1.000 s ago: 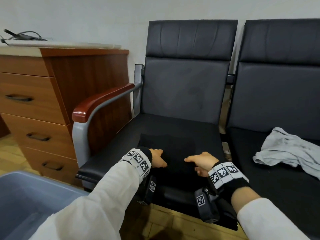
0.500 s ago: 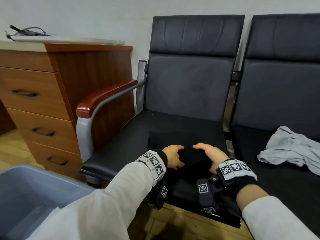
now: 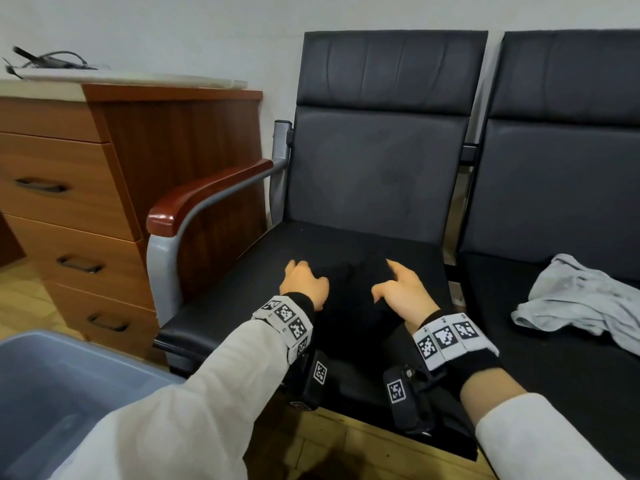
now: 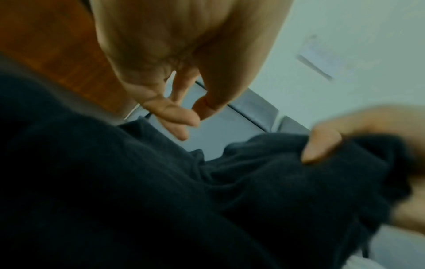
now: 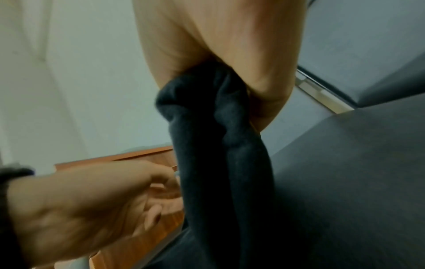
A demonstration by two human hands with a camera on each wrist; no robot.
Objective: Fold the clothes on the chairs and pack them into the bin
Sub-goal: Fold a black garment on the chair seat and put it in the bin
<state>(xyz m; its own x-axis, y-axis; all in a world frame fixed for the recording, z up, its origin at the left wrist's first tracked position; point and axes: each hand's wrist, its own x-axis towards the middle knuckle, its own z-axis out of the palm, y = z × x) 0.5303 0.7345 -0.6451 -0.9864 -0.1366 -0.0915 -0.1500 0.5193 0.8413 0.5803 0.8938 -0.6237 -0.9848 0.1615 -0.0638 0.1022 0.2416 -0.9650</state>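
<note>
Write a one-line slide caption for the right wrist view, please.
Right hand grips bunched black garment above the chair seat.

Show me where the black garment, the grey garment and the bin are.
black garment (image 5: 220, 145): right wrist view, on the bunched fold below the right hand (image 5: 218, 36).
grey garment (image 3: 581, 299): head view, on the middle of the crumpled cloth.
bin (image 3: 69, 355): head view, on its near blue rim.

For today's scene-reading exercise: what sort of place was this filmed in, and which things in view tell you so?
Probably an office or waiting area. Two linked black chairs stand against a plain wall, a wooden drawer cabinet stands beside them, and the floor is wood. The grey garment and blue bin look brought in for the task.
</note>
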